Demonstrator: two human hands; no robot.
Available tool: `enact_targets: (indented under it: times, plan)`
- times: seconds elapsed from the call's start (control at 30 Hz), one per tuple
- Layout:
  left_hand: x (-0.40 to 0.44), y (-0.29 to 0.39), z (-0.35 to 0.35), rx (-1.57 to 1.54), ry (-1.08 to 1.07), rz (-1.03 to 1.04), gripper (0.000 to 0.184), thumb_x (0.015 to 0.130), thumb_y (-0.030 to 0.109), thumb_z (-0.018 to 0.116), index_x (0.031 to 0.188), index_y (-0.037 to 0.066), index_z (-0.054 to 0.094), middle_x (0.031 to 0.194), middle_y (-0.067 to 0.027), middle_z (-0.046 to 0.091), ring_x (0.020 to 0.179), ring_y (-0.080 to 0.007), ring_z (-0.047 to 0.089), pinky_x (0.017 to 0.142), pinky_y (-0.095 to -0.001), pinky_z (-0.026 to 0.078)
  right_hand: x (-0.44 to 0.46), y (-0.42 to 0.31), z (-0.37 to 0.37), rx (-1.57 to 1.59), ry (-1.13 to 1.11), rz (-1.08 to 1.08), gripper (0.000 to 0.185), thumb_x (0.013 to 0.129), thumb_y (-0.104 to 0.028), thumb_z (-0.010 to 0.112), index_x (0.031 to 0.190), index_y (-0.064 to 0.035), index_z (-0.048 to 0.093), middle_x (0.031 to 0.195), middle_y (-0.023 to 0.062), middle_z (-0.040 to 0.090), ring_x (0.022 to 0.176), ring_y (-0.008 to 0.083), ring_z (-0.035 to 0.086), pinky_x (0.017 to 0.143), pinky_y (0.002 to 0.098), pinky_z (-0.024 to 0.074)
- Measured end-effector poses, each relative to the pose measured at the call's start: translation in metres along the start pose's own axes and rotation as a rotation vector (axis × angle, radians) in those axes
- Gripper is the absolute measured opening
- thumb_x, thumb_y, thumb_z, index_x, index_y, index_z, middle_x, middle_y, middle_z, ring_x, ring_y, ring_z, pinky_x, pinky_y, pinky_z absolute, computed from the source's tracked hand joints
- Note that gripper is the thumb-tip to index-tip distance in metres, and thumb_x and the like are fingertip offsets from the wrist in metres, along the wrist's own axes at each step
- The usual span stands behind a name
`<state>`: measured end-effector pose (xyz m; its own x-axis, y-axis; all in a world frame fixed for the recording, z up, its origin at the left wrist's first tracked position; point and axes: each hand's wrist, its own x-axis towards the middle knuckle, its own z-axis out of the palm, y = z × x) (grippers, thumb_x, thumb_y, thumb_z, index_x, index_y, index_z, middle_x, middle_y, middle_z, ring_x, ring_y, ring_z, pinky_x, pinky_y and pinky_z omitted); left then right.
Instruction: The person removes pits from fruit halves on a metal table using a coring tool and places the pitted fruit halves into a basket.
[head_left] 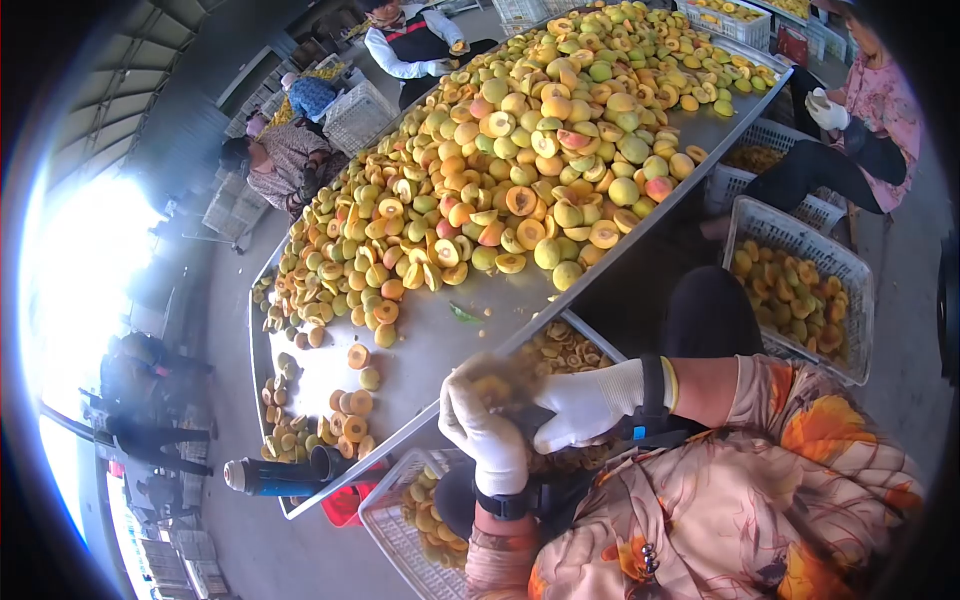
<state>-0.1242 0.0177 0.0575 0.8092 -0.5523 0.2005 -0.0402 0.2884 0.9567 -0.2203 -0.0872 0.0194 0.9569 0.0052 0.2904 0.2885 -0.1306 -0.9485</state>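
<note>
My left hand, in a white glove, is raised near the table's edge with its fingers curled round a blurred yellow-brown piece of fruit. Close by on the right is my right hand, also gloved in white; its fingertips are smeared by motion, so what they grip is unclear. Both hands are above a container of cut fruit pieces, partly hidden by my arms. Whole and halved yellow-orange peaches are heaped on the metal table in front of me, some with brown stone hollows showing.
A white crate of fruit stands to my right, and another crate lies by my left arm. A dark flask rests at the table's near left corner, above a red container. Several people sit around the table.
</note>
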Motion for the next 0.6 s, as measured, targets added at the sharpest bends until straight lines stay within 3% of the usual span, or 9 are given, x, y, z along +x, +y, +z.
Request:
enact_targets:
  times: [0.1,0.27,0.3,0.4,0.6]
  plan:
    - [0.003,0.001,0.006,-0.224,-0.08,-0.076,0.054,0.105,0.05,0.051,0.102,-0.002,0.064,0.07,-0.01,0.061,0.065,-0.0188,0.06,0.064,-0.0327,0.053,-0.007,-0.014,-0.004,0.271,-0.113,0.327,0.017,0.089,-0.015,0.063,0.091,0.002,0.063,0.058,0.0025,0.054,0.044,0.0117,0.052,0.04,0.0281,0.0394]
    - [0.008,0.012,0.009,-0.095,-0.181,-0.084,0.057,0.106,0.054,0.048,0.099,-0.001,0.065,0.067,-0.0075,0.059,0.065,-0.018,0.059,0.068,-0.0319,0.053,-0.013,-0.036,-0.008,0.562,-0.093,0.464,0.015,0.089,-0.015,0.063,0.088,-0.0003,0.062,0.053,-0.0006,0.047,0.041,0.0095,0.045,0.038,0.0264,0.0334]
    - [0.008,0.012,0.007,-0.082,-0.212,-0.084,0.058,0.106,0.054,0.048,0.099,-0.001,0.065,0.067,-0.0077,0.06,0.066,-0.0183,0.059,0.069,-0.0321,0.053,-0.012,-0.056,-0.014,0.795,-0.182,0.581,0.013,0.087,-0.015,0.064,0.082,-0.0044,0.059,0.053,-0.0013,0.044,0.039,0.0081,0.039,0.037,0.0262,0.0299]
    - [0.007,0.007,0.002,-0.174,-0.261,-0.115,0.058,0.105,0.054,0.048,0.099,0.0,0.065,0.073,-0.0113,0.064,0.07,-0.0206,0.062,0.071,-0.0334,0.054,-0.014,-0.047,-0.012,0.978,-0.275,0.539,0.016,0.089,-0.01,0.065,0.084,-0.0045,0.051,0.054,-0.0011,0.038,0.038,0.0081,0.034,0.035,0.0249,0.0268]
    - [0.006,0.002,-0.007,-0.23,-0.26,-0.146,0.056,0.105,0.053,0.049,0.104,-0.001,0.065,0.086,-0.0171,0.069,0.075,-0.0251,0.065,0.07,-0.0373,0.055,-0.006,-0.027,-0.013,1.305,-0.432,0.58,0.012,0.085,-0.008,0.06,0.084,-0.0019,0.05,0.051,-0.0007,0.037,0.036,0.0075,0.031,0.032,0.0239,0.0234]
